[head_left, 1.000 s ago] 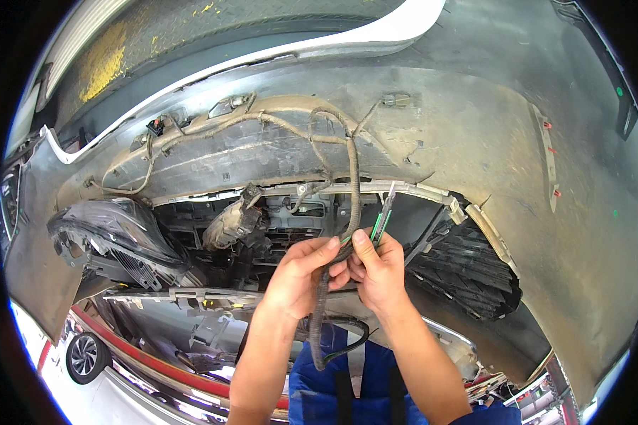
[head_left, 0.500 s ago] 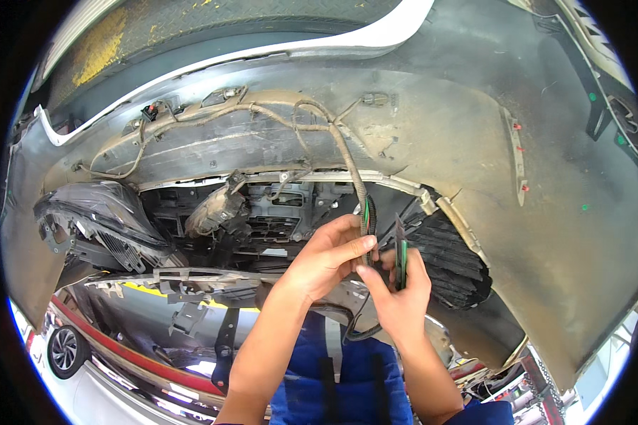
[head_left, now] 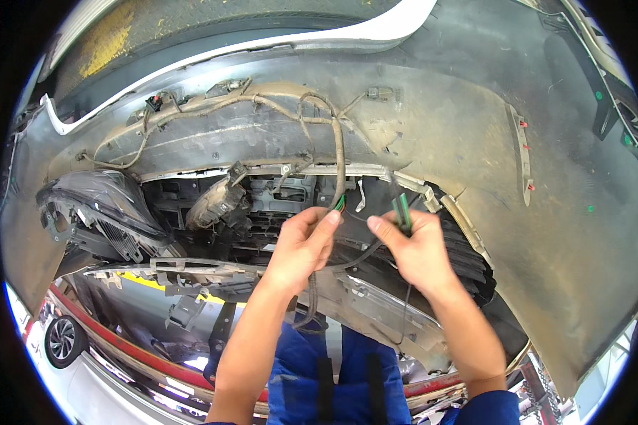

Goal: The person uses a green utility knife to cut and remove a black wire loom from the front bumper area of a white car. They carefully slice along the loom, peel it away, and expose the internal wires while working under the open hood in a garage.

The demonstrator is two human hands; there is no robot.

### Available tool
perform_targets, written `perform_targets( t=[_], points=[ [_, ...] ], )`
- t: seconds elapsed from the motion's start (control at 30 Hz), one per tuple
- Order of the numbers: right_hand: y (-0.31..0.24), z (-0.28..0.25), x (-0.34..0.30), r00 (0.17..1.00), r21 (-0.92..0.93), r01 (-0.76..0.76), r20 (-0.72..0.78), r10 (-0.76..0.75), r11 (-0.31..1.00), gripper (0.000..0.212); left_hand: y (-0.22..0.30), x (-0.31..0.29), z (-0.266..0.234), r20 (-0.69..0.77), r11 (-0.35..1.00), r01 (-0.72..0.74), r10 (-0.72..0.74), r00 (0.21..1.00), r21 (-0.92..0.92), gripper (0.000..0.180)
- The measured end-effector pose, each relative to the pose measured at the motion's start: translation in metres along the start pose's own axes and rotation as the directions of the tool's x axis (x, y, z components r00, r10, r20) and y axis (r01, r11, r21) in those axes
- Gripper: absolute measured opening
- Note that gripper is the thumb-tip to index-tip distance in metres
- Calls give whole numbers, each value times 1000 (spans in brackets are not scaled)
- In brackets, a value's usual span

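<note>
Wiring harness [head_left: 338,152]: a tape-wrapped, dust-coated bundle; its long axis runs almost straight down from the upper inside face of the bumper to the hands, bending slightly at the top where it joins a branch running leftward along the bumper.
Lower end of harness: points down toward the person, ending in green and dark leads between the two hands.
Left hand [head_left: 301,244]: closed on the harness just below its lower end, thumb and forefinger pinching near the green lead; the dark cable continues down past the wrist and loops below the forearm.
Right hand [head_left: 418,251]: closed around a green-handled tool [head_left: 403,210], which stands nearly upright, its tip up and just beside the harness end.
Position relative to the hands: the harness end lies between the hands, touching the left, close to the right; a thin dark wire [head_left: 365,253] spans from one hand to the other.
Bumper cover [head_left: 475,127]: removed and inverted, inner face toward the camera, grey with dust.
Fog lamp housing [head_left: 216,202]: left of the left hand, apart from it.
Headlamp [head_left: 96,202]: far left, well apart.
</note>
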State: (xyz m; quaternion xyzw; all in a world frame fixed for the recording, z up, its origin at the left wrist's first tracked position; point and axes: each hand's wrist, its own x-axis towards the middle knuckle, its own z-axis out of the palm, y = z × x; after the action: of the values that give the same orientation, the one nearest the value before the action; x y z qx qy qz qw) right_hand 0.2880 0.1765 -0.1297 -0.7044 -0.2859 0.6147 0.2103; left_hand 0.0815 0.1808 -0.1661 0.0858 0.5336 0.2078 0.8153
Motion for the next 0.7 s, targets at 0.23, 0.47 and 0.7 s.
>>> perform_targets(
  t=[0.23, 0.47, 0.7],
  points=[
    [-51, -35, 54, 995, -157, -4, 98, 20, 988, 22, 29, -10, -13, -43, 977, -79, 89, 995, 200, 27],
    [-57, -32, 78, 979, -169, 43, 202, -8, 985, 23, 40, -8, -27, -62, 972, -96, 112, 992, 215, 27],
    [-67, -52, 90, 996, -275, 4, 86, 21, 961, 24, 46, -10, -51, -187, 966, -26, 76, 979, 257, 23]
  ],
)
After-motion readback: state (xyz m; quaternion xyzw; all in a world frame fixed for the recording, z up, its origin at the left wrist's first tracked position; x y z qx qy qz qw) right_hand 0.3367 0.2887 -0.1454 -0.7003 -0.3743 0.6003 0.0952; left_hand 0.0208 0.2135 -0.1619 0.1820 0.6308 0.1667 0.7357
